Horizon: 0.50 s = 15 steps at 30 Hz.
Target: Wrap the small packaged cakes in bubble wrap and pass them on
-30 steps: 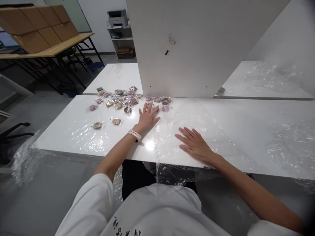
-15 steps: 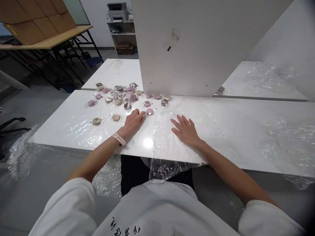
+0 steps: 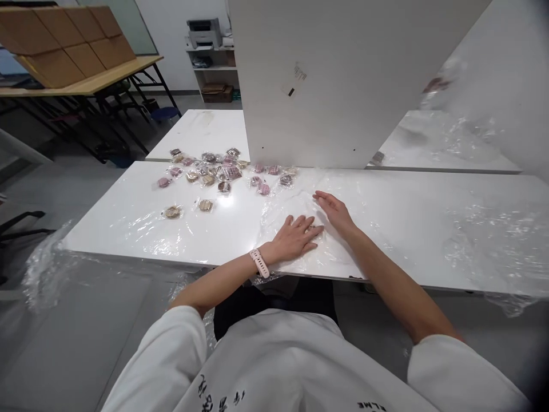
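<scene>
My left hand [image 3: 297, 237] lies palm down with fingers spread on a sheet of clear plastic film [image 3: 274, 213] near the table's front edge. A small pale brown patch shows between its fingers; what it is I cannot make out. Just beyond and to the right, my right hand [image 3: 337, 214] hovers or rests on the film, fingers stretched leftward and close together. No object shows in it. Left of the film, several small wrapped round pieces lie in a loose cluster, among them a pink one [image 3: 264, 189], a dark brown one [image 3: 223, 187] and a tan one [image 3: 206, 205].
A tall white panel [image 3: 304, 86] rises behind the white table [image 3: 128, 189]. More crumpled film [image 3: 497, 234] covers the right end. Behind the panel, a blurred reddish-brown thing [image 3: 437, 84] shows at right. Cardboard boxes [image 3: 68, 43] and a printer [image 3: 205, 33] stand farther back.
My left hand has moved right, from beside the pink piece onto the film. My right hand has lifted from its flat spread pose. Film that hung over the front edge is now mostly on the table.
</scene>
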Motion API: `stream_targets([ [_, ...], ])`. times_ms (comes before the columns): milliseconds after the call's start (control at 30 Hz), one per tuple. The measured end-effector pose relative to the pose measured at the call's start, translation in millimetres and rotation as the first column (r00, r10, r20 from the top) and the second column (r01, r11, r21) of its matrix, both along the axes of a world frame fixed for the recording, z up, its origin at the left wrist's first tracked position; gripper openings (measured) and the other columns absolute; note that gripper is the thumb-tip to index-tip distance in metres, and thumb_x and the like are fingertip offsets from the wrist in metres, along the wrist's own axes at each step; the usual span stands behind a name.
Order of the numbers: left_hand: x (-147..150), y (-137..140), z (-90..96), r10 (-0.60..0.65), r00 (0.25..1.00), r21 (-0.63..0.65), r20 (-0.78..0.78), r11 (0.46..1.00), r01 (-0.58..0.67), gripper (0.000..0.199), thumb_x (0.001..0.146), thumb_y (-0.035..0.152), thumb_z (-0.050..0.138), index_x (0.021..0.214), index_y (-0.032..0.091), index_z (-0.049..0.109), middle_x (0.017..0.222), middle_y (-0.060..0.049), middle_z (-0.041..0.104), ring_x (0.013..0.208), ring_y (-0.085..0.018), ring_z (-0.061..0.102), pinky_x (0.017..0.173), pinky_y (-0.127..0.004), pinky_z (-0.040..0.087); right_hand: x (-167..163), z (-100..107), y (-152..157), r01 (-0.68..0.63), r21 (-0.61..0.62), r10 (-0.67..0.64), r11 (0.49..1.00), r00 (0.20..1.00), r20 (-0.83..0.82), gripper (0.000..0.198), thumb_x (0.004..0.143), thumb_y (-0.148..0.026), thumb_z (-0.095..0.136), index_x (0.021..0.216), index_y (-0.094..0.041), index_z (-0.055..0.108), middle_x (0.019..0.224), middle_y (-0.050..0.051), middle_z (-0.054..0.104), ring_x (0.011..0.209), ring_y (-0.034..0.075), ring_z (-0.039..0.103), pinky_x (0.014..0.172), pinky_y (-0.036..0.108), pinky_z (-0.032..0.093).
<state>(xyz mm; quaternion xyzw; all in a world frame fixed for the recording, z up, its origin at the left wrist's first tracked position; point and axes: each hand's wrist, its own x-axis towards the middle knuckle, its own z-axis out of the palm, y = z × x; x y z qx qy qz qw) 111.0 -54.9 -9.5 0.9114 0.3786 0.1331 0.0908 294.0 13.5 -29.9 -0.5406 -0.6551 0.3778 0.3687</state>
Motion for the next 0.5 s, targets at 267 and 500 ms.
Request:
stream_targets([
  [267,-85.6,-72.5,7.7,-0.074,0.997,-0.099,0.006,0.992,0.075,0.094,0.083,0.058,0.068,0.158,0.032,0.019,0.166,-0.011,0.019,0.154,-0.033,0.012,0.123,-0.059,0.016,34.2,12.1,-127.9,-0.349,0.287,0.201,0.892,0.875,0.441,0.048,0.096,-0.048,0.055,0.142,-0.033,0.052,0.143,0.005,0.056,0.134,0.028,0.048,0.109,0.051,0.043],
  [500,-151.2,-108.8,-14.7,0.241,0.91,-0.112,0.338,0.97,-0.215,0.022,0.099,0.022,0.049,0.108,0.03,0.068,0.111,-0.002,0.076,0.116,-0.019,0.067,0.103,-0.043,0.054,33.1,-9.3,-177.1,-0.226,0.408,0.038,0.885,0.907,0.42,0.021,0.097,-0.025,0.053,0.108,-0.032,0.07,0.105,0.005,0.072,0.096,0.025,0.065,0.083,0.044,0.054],
])
